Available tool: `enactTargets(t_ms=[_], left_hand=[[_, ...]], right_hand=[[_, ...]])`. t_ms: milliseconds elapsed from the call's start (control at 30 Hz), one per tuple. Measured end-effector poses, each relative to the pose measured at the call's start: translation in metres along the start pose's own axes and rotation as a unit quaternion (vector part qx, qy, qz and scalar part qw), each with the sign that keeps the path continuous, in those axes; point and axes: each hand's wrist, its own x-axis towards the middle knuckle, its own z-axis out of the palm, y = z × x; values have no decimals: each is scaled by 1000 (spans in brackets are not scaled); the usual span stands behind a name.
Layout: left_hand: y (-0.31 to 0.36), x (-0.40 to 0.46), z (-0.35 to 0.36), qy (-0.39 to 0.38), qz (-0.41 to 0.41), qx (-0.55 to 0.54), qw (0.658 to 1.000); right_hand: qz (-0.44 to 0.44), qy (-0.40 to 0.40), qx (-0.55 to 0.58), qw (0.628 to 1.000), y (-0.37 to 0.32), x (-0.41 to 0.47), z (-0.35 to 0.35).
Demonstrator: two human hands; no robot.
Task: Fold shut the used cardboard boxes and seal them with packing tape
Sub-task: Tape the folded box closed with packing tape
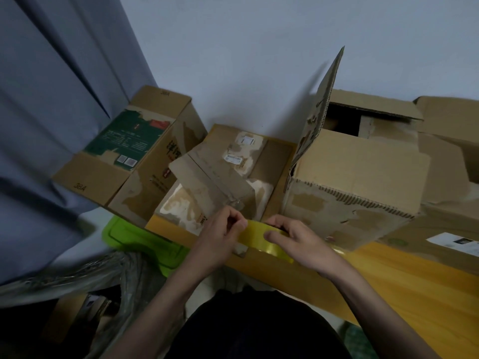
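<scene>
A worn cardboard box (220, 174) with torn labels lies on the wooden table (404, 286), its top flaps folded partly down. Just in front of it my right hand (300, 239) grips a roll of yellow packing tape (264, 240). My left hand (220, 237) pinches the loose end of the tape at the roll's left side. A taller box (355, 182) stands to the right with one flap upright and its top open. Another box (145, 154) with a green printed panel lies at the left, flaps spread.
More cardboard boxes (451, 203) crowd the table's right end against the white wall. A green plastic lid (134, 239) sits below the table's left corner. A grey curtain (51, 125) hangs at the left, and a plastic-wrapped bundle (85, 288) lies on the floor.
</scene>
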Motion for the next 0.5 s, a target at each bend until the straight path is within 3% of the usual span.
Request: enactTargets(t_ms=[100,333,500], left_hand=[[-1,0,-5,-23,-19,-37,999],[-3,3,2,44,-24,9,999],[1,8,-1,11,-26,-16,999]], right_hand=[[-9,3,-14,1000,1,0,-4],[3,-10,-37,999,5,3,-2],[-2,21,-78,997,9,2,0]])
